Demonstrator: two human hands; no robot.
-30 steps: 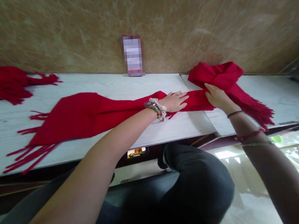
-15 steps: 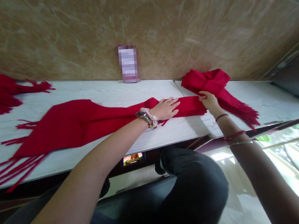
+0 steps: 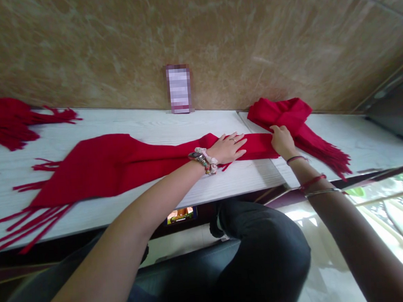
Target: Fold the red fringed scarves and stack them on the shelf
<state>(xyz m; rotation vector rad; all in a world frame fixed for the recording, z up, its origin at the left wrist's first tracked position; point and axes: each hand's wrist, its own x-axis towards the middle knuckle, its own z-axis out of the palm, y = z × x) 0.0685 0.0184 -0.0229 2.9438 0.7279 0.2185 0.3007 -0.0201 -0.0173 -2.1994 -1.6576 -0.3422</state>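
A long red scarf (image 3: 102, 167) lies across the white wooden surface, its fringe spread at the left and its right part folded into a narrow flat strip. My left hand (image 3: 227, 148) rests flat on this strip with fingers spread, palm down. At the strip's right end, my right hand (image 3: 282, 140) has its fingers closed on the scarf's edge. Just behind and right of that hand sits a second red scarf (image 3: 281, 113), bundled, with its fringe hanging toward the front right.
Another red fringed scarf (image 3: 6, 121) lies at the far left. A phone (image 3: 179, 89) leans against the brown marble wall (image 3: 111, 51). A dark box-like object (image 3: 395, 105) stands at the right end. My legs are below the front edge.
My right fingers have curled more closely round the end of the strip. My left hand stays flat on the scarf. The whole view has shifted slightly.
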